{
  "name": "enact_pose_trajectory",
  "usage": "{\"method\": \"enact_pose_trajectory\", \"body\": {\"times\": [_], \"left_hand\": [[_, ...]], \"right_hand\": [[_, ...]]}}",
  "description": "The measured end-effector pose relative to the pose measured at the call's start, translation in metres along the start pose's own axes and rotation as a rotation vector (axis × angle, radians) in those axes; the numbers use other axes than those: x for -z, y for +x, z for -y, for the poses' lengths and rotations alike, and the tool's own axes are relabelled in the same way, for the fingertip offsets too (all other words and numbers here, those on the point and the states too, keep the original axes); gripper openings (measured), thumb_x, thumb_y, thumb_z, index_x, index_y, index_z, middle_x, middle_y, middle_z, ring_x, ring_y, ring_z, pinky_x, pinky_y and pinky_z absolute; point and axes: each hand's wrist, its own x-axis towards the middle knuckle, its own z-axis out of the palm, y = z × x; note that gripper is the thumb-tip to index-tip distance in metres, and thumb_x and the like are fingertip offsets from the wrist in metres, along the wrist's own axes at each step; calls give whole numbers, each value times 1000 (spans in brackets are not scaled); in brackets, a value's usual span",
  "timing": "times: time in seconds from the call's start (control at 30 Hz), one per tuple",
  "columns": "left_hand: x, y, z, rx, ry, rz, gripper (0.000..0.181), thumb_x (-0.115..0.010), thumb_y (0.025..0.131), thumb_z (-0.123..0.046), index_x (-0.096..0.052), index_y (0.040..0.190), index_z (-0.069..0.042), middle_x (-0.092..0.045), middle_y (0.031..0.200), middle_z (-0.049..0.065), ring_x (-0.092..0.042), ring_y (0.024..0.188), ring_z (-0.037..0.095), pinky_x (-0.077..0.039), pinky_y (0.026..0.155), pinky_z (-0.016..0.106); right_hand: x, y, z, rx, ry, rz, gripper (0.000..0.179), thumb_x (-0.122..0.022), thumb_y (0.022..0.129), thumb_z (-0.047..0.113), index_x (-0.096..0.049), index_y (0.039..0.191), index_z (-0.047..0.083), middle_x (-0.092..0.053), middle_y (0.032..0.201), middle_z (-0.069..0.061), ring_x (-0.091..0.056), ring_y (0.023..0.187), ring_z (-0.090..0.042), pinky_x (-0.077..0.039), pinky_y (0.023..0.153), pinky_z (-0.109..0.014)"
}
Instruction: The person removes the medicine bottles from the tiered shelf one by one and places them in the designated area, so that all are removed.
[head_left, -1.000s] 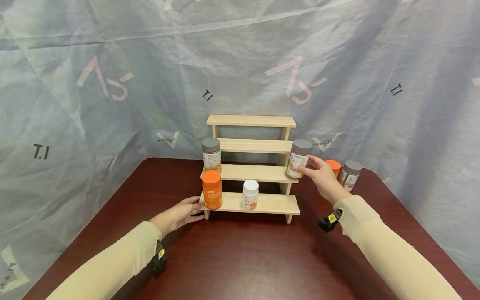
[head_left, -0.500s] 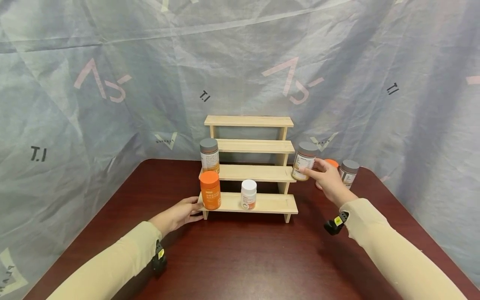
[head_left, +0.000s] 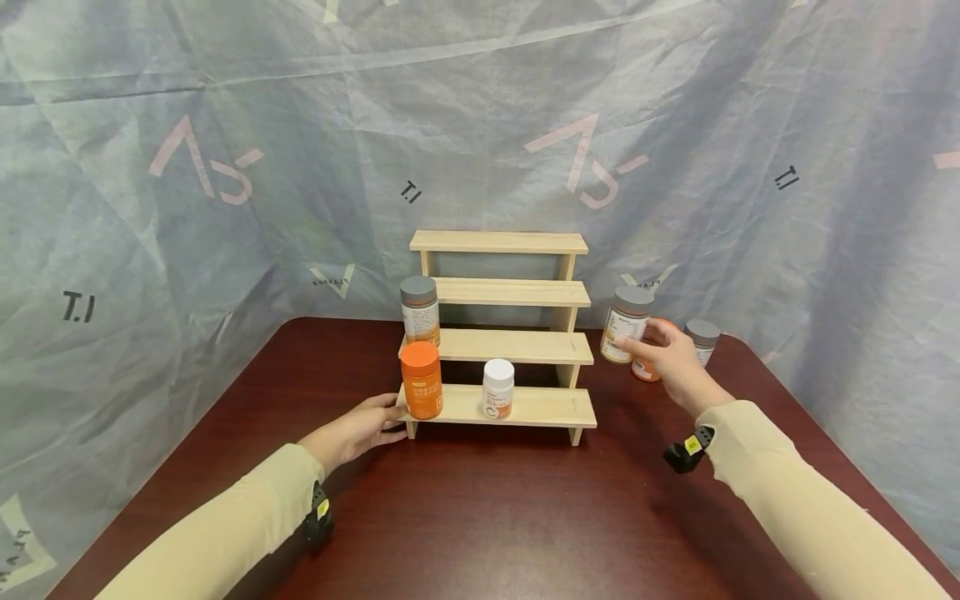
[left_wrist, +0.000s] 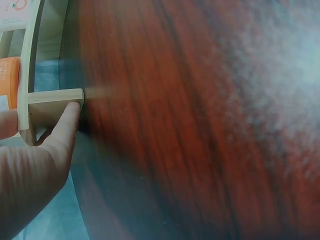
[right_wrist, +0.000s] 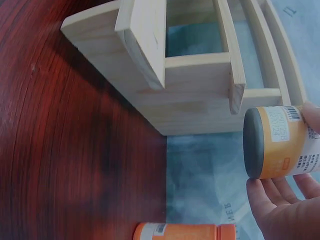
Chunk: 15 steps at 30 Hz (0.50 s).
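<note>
My right hand (head_left: 678, 367) holds a grey-lidded supplement bottle (head_left: 624, 327) in the air, just right of the stepped wooden rack (head_left: 517, 344). In the right wrist view, that bottle's grey base (right_wrist: 253, 145) and yellow and white label show, with the thumb on one side and fingers on the other. My left hand (head_left: 365, 429) grips the left end of the rack's lowest shelf; the left wrist view shows a finger against its wooden leg (left_wrist: 55, 102). An orange bottle (head_left: 423, 387) and a small white bottle (head_left: 498, 389) stand on that lowest shelf.
Another grey-lidded bottle (head_left: 419, 310) stands on the second shelf's left end. Behind my right hand, an orange-lidded bottle (head_left: 646, 370) and a grey-lidded bottle (head_left: 702, 333) stand on the dark red table (head_left: 480, 508), both partly hidden. A grey sheet (head_left: 480, 125) hangs behind.
My right hand has moved the grey-lidded bottle rightward, from the right end of the second shelf to beyond the rack. The left hand stays at the lowest shelf.
</note>
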Motion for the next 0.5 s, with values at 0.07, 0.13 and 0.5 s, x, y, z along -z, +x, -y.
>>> {"method": "enact_pose_trajectory", "body": {"times": [0.07, 0.13, 0.5], "left_hand": [[0, 0, 0, 1, -4, -5, 51, -38, 105, -10, -20, 150, 5, -34, 150, 28, -35, 139, 41, -38, 112, 52], [0, 0, 0, -1, 1, -2, 51, -38, 105, -10, -20, 150, 4, -34, 150, 28, -34, 139, 41, -38, 112, 52], [0, 0, 1, 3, 0, -13, 51, -37, 105, -9, -20, 150, 4, -33, 151, 28, -34, 140, 41, -39, 112, 51]], "right_hand": [[4, -1, -1, 4, 11, -2, 80, -72, 87, 41, -33, 148, 7, -51, 118, 11, -50, 104, 0, -44, 98, -29], [8, -2, -4, 1, 11, -3, 77, -72, 87, 42, -35, 146, 9, -51, 116, 14, -50, 105, -1, -45, 98, -28], [30, -6, -26, -45, -56, -19, 87, -68, 89, 45, -23, 152, 4, -42, 141, -7, -46, 116, -6, -46, 87, -16]]}}
